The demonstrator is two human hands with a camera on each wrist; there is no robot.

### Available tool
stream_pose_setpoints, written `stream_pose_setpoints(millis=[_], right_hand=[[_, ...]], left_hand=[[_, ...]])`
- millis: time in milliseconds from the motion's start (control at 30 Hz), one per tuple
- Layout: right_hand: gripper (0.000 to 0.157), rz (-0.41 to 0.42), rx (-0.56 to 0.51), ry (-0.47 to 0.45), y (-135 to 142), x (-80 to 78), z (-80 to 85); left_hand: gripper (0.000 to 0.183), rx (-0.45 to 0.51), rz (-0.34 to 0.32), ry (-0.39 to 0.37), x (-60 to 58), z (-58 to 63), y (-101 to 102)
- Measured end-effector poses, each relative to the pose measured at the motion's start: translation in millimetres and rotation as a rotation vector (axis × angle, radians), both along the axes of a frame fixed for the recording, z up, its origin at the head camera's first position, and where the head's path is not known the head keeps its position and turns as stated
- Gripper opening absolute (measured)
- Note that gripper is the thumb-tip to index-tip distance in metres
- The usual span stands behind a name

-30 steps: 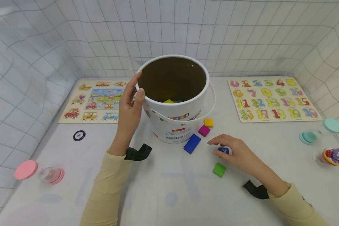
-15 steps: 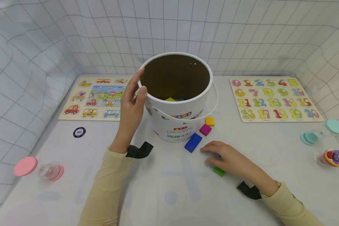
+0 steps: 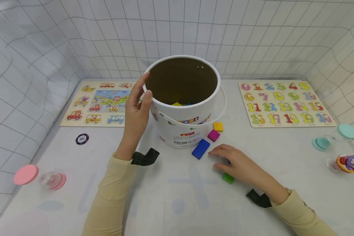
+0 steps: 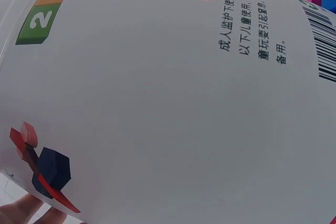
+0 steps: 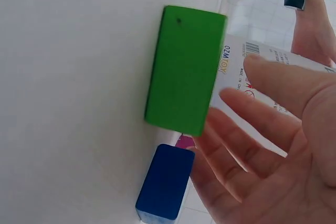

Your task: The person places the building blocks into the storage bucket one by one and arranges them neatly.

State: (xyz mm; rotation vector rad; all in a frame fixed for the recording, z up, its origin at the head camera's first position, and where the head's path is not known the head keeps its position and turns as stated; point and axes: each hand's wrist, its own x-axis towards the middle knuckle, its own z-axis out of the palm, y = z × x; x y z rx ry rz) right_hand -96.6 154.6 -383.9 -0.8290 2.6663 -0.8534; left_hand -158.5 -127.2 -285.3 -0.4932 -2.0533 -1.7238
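A white toy bucket (image 3: 168,131) stands upright mid-table, its printed wall filling the left wrist view. My left hand (image 3: 135,118) holds its left rim, thumb and fingertips at the edge. Yellow and blue pieces show at the bucket's bottom. Right of the bucket hovers my right hand (image 3: 239,164), fingers loosely bent, nothing in its grasp. It mostly covers a small blue block. A green block (image 3: 227,178) sits just below the hand; the right wrist view shows it beside a blue block (image 5: 165,182). A longer blue block (image 3: 201,149) lies left of the fingertips.
By the bucket's base lie a magenta block (image 3: 213,135) and a yellow block (image 3: 218,127). A vehicle puzzle board (image 3: 76,111) is back left, a number puzzle board (image 3: 286,105) back right. A poker chip (image 3: 82,139) and small pink and teal containers flank the sides.
My right hand has moved left and slightly toward me, now covering the blue block marked X that showed earlier. The left hand stays on the bucket's rim.
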Motion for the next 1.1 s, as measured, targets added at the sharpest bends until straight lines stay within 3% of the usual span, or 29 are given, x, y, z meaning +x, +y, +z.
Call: stream_pose_setpoints(millis=[133,567,900,1100], right_hand=[[0.037,-0.032,0.0,-0.014,0,-1.5,-0.9],[0.042,0.023,0.111,0.024,-4,-0.9,-2.9],[0.037,-0.073,0.231,0.183,7,0.0,-2.6],[0.036,-0.105,0.318,0.194,8,0.5,0.8]], left_hand=[[0.071,0.014,-0.014,0.011,-0.5,0.2,0],[0.069,0.044,-0.034,0.035,-1.5,-0.7,-2],[0.066,0.033,-0.027,0.008,-0.7,-0.2,-1],[0.069,0.029,-0.022,0.003,-0.5,-0.2,0]])
